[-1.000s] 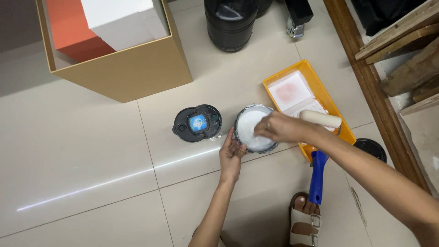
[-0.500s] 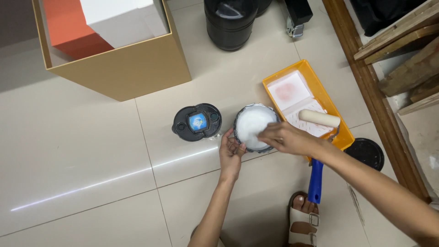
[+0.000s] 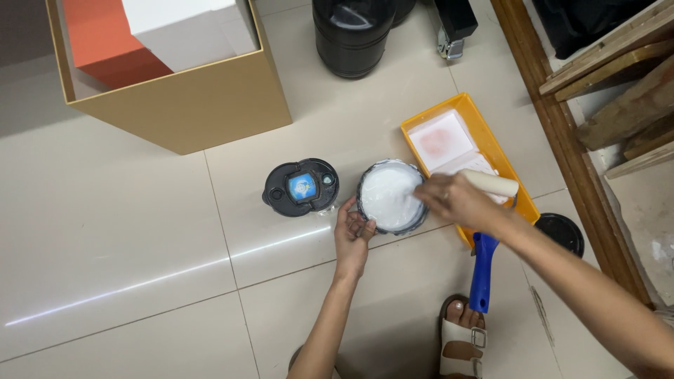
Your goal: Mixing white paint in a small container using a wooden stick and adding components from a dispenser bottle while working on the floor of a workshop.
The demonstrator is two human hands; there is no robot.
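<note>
An open paint can [image 3: 388, 195] full of white paint stands on the tiled floor. My left hand [image 3: 353, 237] grips its near-left side, fingers and thumb against the wall. My right hand [image 3: 455, 201] reaches in from the right, with its bunched fingertips at the can's right rim; whether they pinch anything is hidden. Just behind that hand a white paint roller [image 3: 493, 184] lies in an orange tray [image 3: 484, 137], its blue handle [image 3: 482, 270] sticking out toward me.
A black lidded pot with a blue label [image 3: 302, 188] sits left of the can. A black lid [image 3: 560, 234] lies right of the tray. A cardboard box [image 3: 182, 105], a black bucket [image 3: 352, 35], wooden planks [image 3: 618, 84] and my sandalled foot [image 3: 463, 340] surround the spot.
My right hand has slid from over the can's right half out to its right rim. My left hand has stayed on the can.
</note>
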